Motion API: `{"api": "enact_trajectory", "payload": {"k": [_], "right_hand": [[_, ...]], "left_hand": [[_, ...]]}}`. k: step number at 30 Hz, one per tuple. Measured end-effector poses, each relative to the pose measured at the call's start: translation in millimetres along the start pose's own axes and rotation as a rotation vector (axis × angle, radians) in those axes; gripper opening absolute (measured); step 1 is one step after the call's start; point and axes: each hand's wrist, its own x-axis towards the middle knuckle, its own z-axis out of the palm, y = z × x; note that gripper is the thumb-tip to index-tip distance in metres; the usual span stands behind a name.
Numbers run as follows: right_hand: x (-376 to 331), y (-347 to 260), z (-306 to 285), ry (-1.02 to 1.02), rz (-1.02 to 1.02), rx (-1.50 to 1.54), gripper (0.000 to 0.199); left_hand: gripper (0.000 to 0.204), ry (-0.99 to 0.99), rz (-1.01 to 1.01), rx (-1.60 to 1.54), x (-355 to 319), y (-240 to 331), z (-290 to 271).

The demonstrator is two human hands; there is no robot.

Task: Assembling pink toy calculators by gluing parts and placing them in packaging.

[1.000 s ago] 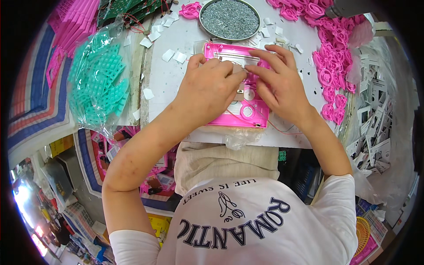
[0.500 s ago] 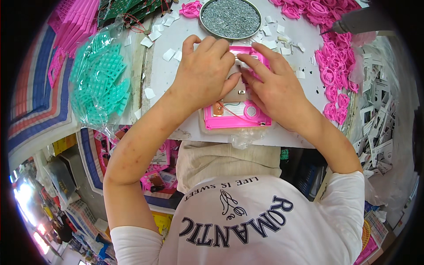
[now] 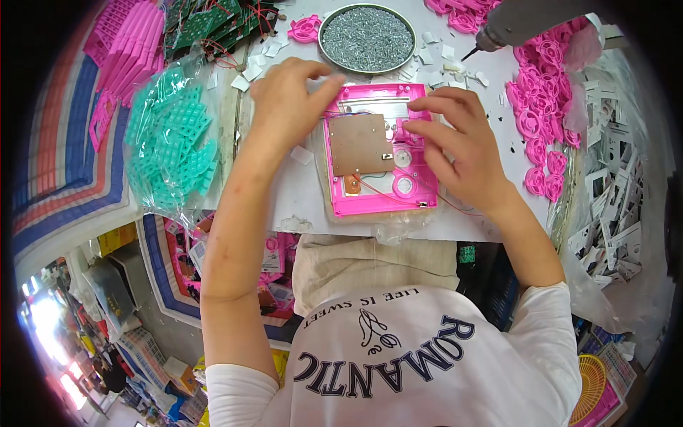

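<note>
In the head view, the pink case lies on the tabletop, probably light and stiff, best held by its rims, off the fragile-looking brown board; left hand spread, empty; whether the right hand grips, I cannot tell

Screws and circuit boards mark a workshop
</note>
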Motion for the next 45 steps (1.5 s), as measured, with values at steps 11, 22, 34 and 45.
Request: {"api": "enact_trajectory", "payload": {"k": [11,22,34,45], "right_hand": [[9.7,-11.5,-0.3,-0.221,0.112,-0.073,0.024],[22.3,18.2,-21.3,0.026,0.227,0.288,0.027],[47.3,8.5,28.0,0.069,-0.069,0.186,0.019],[33.0,-8.1,-10.1,-0.433,0.408,0.734,0.058]], "left_hand": [[0.014,0.044,0.058,-0.312,-8.6,17.9,0.5],[0.021,0.053,0.252,-0.273,-21.6,34.8,-6.7],[0.015,-0.047,0.035,-0.426,-35.4,44.0,-9.7],[0.011,0.132,0.394,-0.269,-40.5,33.6,-2.8]]}}
